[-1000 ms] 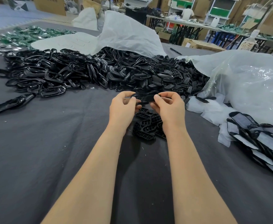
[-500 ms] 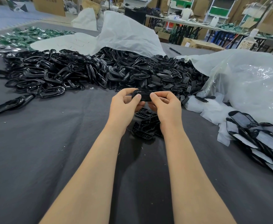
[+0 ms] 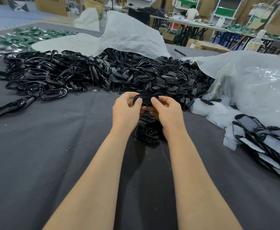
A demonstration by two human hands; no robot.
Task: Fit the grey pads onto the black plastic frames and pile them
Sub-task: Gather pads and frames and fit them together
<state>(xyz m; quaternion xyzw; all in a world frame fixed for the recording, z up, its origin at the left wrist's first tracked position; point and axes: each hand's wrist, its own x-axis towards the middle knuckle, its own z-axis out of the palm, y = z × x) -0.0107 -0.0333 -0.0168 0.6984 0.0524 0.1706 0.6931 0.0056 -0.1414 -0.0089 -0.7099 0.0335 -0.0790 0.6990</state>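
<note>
The black plastic frame [image 3: 144,99] is held up off the table between both hands, just above the dark grey table cloth [image 3: 36,155]. The left hand [image 3: 126,111] pinches its left end, thumb on the near face and fingers curled round behind. The right hand [image 3: 167,112] pinches the right end in the same way, its thumb close beside the left thumb. Both grips are narrow, and only the frame's top arc and a strip of its middle show between the thumbs. Whether a grey pad sits on it cannot be told.

Directly below the hands, partly hidden by them and the wrists, lies a small pile of black ribbed pieces [image 3: 148,131]. Beyond the hands a broad heap of glossy black frames [image 3: 61,77] spreads to the left, merging on the right into a heap of smaller slotted black parts [image 3: 174,78]. A white woven sack [image 3: 132,35] lies over the back of these heaps.

To the right, a crumpled clear plastic bag [image 3: 255,87] rests on the cloth, with pale translucent sheets [image 3: 215,113] spilled at its near edge. Nearer on the right lies a slumped row of frames fitted with grey pads [image 3: 267,145], well apart from the hands. Green parts [image 3: 28,37] lie at the far left, and a pen [image 3: 179,51] lies beyond the sack.
</note>
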